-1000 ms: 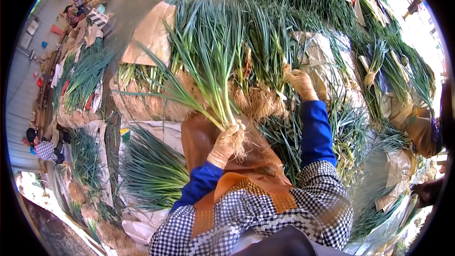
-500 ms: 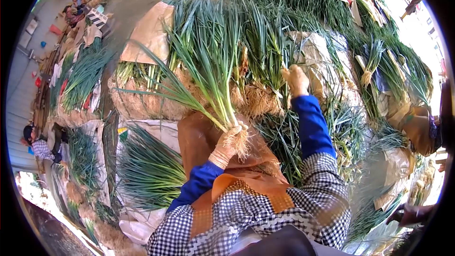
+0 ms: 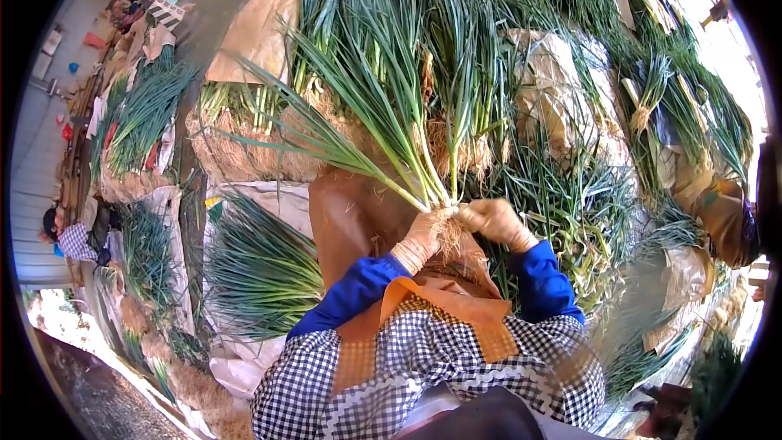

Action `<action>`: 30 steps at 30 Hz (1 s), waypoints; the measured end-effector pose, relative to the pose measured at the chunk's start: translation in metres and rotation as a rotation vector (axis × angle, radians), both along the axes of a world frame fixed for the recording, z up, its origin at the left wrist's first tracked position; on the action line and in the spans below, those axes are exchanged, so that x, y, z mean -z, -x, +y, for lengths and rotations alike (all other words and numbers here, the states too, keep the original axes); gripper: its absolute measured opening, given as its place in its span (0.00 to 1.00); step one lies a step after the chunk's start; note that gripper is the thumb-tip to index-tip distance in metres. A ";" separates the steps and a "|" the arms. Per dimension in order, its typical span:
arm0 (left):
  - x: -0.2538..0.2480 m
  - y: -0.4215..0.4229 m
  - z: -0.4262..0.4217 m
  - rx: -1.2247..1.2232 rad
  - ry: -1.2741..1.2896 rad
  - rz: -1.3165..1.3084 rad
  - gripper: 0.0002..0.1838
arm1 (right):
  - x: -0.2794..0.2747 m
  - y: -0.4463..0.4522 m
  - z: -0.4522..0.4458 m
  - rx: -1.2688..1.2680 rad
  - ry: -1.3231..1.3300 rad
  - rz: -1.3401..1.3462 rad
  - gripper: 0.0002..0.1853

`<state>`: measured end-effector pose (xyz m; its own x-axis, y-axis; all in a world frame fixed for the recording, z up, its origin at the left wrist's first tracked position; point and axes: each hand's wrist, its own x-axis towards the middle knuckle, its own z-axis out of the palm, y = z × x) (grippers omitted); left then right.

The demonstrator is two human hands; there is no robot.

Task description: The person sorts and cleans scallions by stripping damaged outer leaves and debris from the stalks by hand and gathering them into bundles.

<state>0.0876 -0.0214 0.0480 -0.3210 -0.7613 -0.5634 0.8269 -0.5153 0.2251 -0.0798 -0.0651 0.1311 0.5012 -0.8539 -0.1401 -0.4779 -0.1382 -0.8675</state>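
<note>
We've got the green onion bunch (image 3: 419, 175) right in front of us, root end toward our chest, leaves fanning up & away. L hand (image 3: 419, 238): grip closed round the bunch's base. R hand (image 3: 491, 222): grip also closed, fingers pinched on the R edge of the same base. Roots (image 3: 450, 238) hang btwn the two. Brown apron (image 3: 340, 220) covers our knees just under the bunch.

Directly behind: a row of rooted onions (image 3: 244, 147), partly hidden by our fanned leaves, w/ a tan sheet (image 3: 261, 33) over its L part. On R, loose greens (image 3: 586, 204) crowd the space near our R forearm; a pale sack (image 3: 547, 85) lies beyond. On L, a separate onion pile (image 3: 257, 269) sits on a white sheet (image 3: 285, 204), close to our L sleeve. Farther L, another stack (image 3: 151, 122) & a person in a checked top (image 3: 75, 240), small at the edge.
</note>
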 end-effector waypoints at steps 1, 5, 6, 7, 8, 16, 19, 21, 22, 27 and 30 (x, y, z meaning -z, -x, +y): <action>-0.012 0.000 0.001 0.011 0.031 -0.020 0.09 | -0.007 0.003 -0.008 0.132 -0.416 -0.155 0.16; -0.022 0.005 0.003 -0.007 0.013 -0.040 0.12 | 0.021 -0.013 -0.058 0.314 -0.397 -0.244 0.22; -0.025 0.006 0.004 -0.009 0.071 -0.043 0.13 | 0.050 -0.021 -0.073 0.305 -0.234 -0.139 0.23; -0.027 0.006 0.010 -0.010 0.122 -0.048 0.13 | 0.075 -0.028 -0.080 0.296 -0.078 -0.036 0.24; -0.023 0.003 0.012 0.009 0.176 -0.232 0.15 | 0.051 -0.039 -0.074 0.347 0.181 0.321 0.30; -0.018 0.011 0.015 0.078 0.134 -0.172 0.14 | 0.051 -0.041 -0.091 0.126 0.399 0.451 0.17; -0.045 0.010 0.011 0.135 -0.057 0.025 0.13 | 0.086 -0.028 -0.097 0.046 0.971 0.104 0.15; -0.025 0.013 0.017 0.076 0.082 -0.041 0.12 | 0.073 -0.032 -0.082 0.136 0.690 -0.001 0.15; -0.024 0.015 0.016 0.064 0.058 -0.148 0.10 | 0.068 -0.036 -0.075 0.249 0.610 0.266 0.15; -0.014 0.019 0.018 -0.023 0.067 -0.139 0.10 | 0.062 -0.036 -0.063 0.245 0.794 0.693 0.12; -0.026 0.015 0.014 -0.169 -0.062 -0.121 0.07 | 0.027 -0.037 -0.029 0.084 0.683 0.395 0.15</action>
